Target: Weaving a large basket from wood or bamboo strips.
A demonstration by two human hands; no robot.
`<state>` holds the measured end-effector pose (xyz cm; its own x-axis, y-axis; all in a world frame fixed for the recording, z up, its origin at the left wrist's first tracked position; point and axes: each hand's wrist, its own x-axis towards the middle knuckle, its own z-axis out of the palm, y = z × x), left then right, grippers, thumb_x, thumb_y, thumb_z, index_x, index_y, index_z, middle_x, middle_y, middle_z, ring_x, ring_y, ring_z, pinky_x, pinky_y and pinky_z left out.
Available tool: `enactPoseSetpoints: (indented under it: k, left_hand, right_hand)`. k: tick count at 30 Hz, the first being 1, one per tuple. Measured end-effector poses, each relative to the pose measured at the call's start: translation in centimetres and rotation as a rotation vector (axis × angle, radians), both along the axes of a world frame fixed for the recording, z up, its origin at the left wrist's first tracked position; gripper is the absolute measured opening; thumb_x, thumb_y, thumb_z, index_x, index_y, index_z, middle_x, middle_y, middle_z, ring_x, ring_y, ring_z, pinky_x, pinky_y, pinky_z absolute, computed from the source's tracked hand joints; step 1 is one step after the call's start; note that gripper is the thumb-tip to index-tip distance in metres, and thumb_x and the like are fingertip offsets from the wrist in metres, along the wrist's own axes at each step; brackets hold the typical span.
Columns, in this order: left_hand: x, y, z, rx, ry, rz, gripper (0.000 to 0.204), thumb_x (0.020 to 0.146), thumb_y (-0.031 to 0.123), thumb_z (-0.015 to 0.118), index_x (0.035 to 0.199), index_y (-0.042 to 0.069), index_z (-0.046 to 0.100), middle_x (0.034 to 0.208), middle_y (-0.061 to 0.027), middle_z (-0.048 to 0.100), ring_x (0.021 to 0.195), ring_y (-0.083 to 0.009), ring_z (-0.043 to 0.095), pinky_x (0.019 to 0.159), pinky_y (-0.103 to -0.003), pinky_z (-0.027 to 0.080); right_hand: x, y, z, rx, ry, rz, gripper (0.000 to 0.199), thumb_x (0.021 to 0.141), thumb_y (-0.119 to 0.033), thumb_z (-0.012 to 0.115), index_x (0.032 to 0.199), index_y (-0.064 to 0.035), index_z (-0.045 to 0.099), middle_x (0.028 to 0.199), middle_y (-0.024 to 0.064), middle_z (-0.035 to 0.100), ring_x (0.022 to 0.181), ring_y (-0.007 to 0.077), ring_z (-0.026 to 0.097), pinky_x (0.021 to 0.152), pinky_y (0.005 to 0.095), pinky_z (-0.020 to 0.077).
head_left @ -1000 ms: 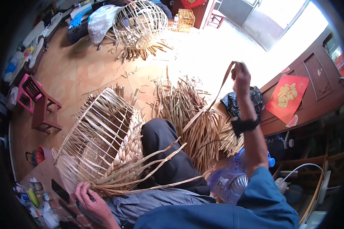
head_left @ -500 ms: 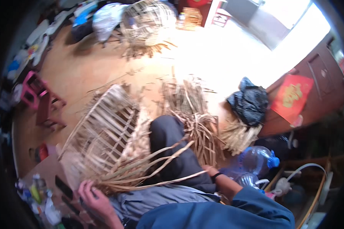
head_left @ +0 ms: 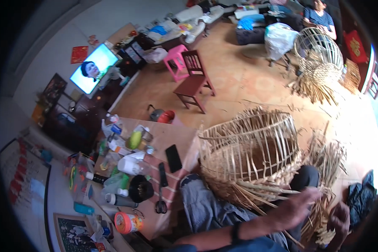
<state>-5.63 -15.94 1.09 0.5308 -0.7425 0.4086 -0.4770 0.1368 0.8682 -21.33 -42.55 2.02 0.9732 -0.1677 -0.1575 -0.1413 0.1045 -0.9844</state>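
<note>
Basket, straw-coloured, open slats above a thick plaited edge, loose strands trailing, rests beside the person's knee; whether left hand or right hand grips anything, I can't tell

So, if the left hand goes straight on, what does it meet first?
The left hand would probably meet the pile of dry strips first, though depth is unclear here.

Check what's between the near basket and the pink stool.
The brown chair, in the head view. Bare floor shows between the chair and the near basket; the pink stool is just beyond the chair.
</note>
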Motion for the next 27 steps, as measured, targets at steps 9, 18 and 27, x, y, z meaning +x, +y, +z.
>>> enactPoseSetpoints:
  k: [9, 18, 27]
  left_hand:
    - [-5.4, -6.9, -3.0, -0.069, -0.025, -0.320, 0.003, 0.096, 0.003, 0.058, 0.099, 0.004, 0.059, 0.063, -0.0087, 0.048, 0.065, -0.0244, 0.059, 0.064, -0.041, 0.048]
    - [-2.9, -3.2, 3.9, -0.122, 0.440, -0.653, 0.035, 0.098, 0.033, 0.061, 0.107, 0.000, 0.062, 0.082, -0.0159, 0.062, 0.074, -0.0312, 0.061, 0.066, -0.040, 0.046]
    - [-4.4, -4.4, 3.3, -0.158, 0.236, -0.558, 0.020, 0.101, 0.018, 0.057, 0.100, -0.002, 0.061, 0.078, -0.0205, 0.057, 0.075, -0.0351, 0.061, 0.065, -0.043, 0.045]
  right_hand:
    - [2.8, -2.9, -4.6, -0.048, -0.104, -0.210, 0.039, 0.092, -0.038, 0.071, 0.089, -0.0024, 0.055, 0.071, 0.0041, 0.059, 0.058, 0.0099, 0.057, 0.053, 0.0244, 0.0462]
    - [4.0, -2.5, -31.1, -1.008, 0.513, 0.023, 0.014, 0.098, -0.016, 0.059, 0.099, -0.0019, 0.059, 0.082, 0.0072, 0.059, 0.074, 0.0164, 0.060, 0.066, 0.0319, 0.0488]
    - [4.7, -3.2, -34.7, -1.102, 0.608, 0.021, 0.024, 0.089, -0.017, 0.063, 0.105, 0.0013, 0.064, 0.083, 0.0149, 0.065, 0.076, 0.0236, 0.066, 0.067, 0.0370, 0.0508]
